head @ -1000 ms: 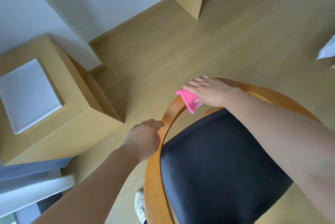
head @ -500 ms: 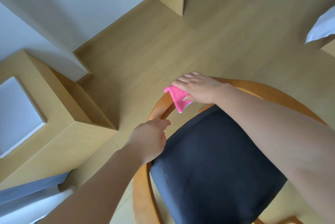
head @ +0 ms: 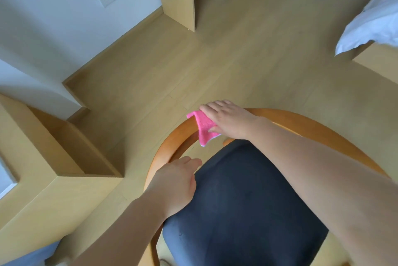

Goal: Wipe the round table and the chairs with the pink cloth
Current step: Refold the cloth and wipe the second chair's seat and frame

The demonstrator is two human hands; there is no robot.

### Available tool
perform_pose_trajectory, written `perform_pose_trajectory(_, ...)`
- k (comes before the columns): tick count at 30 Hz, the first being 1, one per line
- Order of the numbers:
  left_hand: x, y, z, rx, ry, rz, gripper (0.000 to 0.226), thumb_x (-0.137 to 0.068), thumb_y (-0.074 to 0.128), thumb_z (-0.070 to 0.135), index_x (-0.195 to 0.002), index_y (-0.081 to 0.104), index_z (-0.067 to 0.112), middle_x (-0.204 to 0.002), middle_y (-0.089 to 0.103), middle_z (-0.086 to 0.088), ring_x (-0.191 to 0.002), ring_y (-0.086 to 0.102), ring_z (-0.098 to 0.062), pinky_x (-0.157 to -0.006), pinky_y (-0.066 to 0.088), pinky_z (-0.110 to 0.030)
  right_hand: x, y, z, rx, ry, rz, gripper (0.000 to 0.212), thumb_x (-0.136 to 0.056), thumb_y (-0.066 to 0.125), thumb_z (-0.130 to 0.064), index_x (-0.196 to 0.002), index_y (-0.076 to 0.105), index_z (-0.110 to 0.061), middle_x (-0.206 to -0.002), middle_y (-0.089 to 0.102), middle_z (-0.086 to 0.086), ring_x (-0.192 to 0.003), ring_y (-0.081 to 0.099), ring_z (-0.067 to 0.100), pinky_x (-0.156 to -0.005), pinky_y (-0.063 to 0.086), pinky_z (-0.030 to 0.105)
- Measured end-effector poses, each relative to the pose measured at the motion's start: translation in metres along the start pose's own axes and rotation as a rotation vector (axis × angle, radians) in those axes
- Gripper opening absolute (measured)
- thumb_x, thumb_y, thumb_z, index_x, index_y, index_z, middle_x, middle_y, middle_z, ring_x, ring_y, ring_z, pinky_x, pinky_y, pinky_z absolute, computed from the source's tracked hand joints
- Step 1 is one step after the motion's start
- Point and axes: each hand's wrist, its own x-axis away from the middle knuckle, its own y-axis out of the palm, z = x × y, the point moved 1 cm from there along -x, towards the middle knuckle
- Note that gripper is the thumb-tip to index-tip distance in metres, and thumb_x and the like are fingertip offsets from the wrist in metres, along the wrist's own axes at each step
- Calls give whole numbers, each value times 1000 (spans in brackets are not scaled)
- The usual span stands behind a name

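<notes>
Chair (head: 247,201) right below, dark seat inside a curved wooden rail. Right hand (head: 228,120) on the far bend of the rail, fingers flat and close together, pressing the pink cloth (head: 203,126) there, one corner hanging loose. Left hand (head: 174,186) curled over the rail's left side.

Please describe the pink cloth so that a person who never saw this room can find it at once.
Find the chair with the dark seat and the curved wooden rail. On the rail's far bend the right hand presses the cloth, which hangs over it. It is the only bright pink thing here.
</notes>
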Motion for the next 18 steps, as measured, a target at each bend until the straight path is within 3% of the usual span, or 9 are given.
perform_pose_trajectory(4,-17,8,9,-9,32,-12,40,-94,34,18,-130,46,32,-115,57,9,-97,56,-12,-83,49,-31,14,11,19,-22,99,7,66,-92,54,-43,-141,25,-10,-136,48,10,-125,46,26,-108,35,40)
perform_pose_trajectory(11,-42,28,23,2,85,-53,41,-96,35,22,-136,42,33,-121,55,14,-99,56,-9,-82,48,-20,41,30,47,-2,251,-20,67,-93,57,-36,-143,24,-6,-131,49,10,-120,48,26,-105,36,38)
perform_pose_trajectory(18,-64,38,39,-24,110,-71,40,-96,39,23,-134,44,32,-118,55,15,-93,59,-9,-78,48,-18,66,37,67,101,382,-86,70,-88,65,-26,-142,26,-6,-124,53,8,-112,51,26,-97,40,35)
